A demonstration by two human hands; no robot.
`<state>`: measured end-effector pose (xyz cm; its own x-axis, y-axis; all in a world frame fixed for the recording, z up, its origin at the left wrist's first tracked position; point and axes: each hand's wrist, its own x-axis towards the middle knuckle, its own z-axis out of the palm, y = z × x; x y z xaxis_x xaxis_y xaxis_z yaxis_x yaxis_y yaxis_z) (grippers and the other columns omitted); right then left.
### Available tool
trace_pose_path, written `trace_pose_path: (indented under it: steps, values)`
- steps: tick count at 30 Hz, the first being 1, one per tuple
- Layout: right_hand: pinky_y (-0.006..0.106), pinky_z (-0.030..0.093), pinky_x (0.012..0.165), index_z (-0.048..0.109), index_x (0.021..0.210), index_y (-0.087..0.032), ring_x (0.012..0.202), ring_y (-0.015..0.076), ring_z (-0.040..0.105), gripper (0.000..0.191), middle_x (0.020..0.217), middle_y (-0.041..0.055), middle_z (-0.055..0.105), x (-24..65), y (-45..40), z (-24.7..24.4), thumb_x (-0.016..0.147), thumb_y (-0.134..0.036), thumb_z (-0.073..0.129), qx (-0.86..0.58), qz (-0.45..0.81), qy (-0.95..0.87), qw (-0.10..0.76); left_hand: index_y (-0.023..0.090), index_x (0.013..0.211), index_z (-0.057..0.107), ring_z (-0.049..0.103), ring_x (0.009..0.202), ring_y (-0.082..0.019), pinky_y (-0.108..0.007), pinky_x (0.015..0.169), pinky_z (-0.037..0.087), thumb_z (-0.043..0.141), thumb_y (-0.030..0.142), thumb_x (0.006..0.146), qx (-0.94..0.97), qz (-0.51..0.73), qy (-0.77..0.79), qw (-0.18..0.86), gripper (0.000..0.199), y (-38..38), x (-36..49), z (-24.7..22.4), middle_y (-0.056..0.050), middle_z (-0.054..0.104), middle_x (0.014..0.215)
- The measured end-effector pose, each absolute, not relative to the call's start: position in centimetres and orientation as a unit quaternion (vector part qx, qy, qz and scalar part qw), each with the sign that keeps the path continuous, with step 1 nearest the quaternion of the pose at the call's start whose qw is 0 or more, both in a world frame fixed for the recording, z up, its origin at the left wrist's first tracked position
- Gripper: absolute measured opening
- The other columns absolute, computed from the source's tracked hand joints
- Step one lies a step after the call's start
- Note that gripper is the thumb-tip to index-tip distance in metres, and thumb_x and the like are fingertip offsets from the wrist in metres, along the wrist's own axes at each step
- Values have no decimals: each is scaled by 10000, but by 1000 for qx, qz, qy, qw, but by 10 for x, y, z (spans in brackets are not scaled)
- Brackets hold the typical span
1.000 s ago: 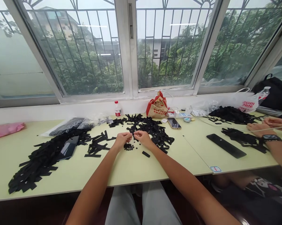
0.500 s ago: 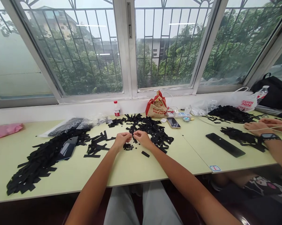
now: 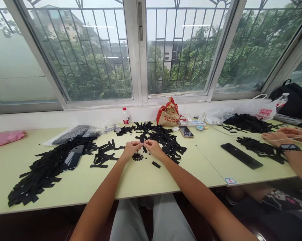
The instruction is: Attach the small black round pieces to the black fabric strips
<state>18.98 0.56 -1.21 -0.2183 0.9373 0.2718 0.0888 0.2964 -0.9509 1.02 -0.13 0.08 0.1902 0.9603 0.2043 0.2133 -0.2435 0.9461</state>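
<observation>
My left hand [image 3: 131, 149] and my right hand [image 3: 153, 149] meet above the table, fingertips nearly touching. Both pinch a small black strip [image 3: 144, 150], mostly covered by the fingers. Just below them lies a cluster of small black rings [image 3: 137, 157]. One loose black strip [image 3: 156, 164] rests on the tabletop near my right wrist. Beyond and to the right of my right hand spreads a pile of black strips [image 3: 171, 144]. A smaller group of strips [image 3: 103, 156] lies left of my left hand.
A long heap of black strips [image 3: 37, 175] covers the left side, with a dark glossy panel [image 3: 74, 157] on it. Behind stand a bottle [image 3: 126, 117], a paper bag [image 3: 168, 114] and a phone [image 3: 186, 131]. At right, another person's hands [image 3: 276, 136] work by more black pieces.
My hands stay together in the same pinch, with only slight finger movement. The whole view has shifted slightly. The piles look unchanged.
</observation>
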Motion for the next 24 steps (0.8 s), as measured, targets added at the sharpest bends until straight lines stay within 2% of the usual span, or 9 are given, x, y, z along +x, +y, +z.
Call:
trace_pose_path:
  steps: [7,16,21,24]
  values:
    - [240,333,464,678,832,-169,496,107,400,301,547,-38,504,190,6,-13,760,-461,659,-389,477,-629,475,163,751,714,518,625,-131,-271,624,425,736,463,744,635,457,454,426,301,0,9,1,-11,620,663]
    - [238,321,431,696,877,-161,456,101,388,327,508,-44,494,192,5,-9,740,-458,685,-386,511,-609,468,153,795,706,533,648,-132,-273,640,441,723,465,764,642,454,443,431,313,2,7,0,-23,628,707]
    - [231,324,443,691,860,-161,455,91,384,326,515,-49,492,192,4,-10,754,-469,673,-386,516,-606,466,181,1057,661,559,689,-138,-259,624,451,761,436,736,668,501,419,356,423,1,7,2,-14,610,791]
    - [228,324,451,689,876,-158,461,88,390,354,527,-49,497,192,4,-11,754,-490,681,-380,529,-600,465,200,1073,650,535,688,-126,-239,601,437,717,394,789,702,508,409,284,351,-2,9,5,-10,582,813]
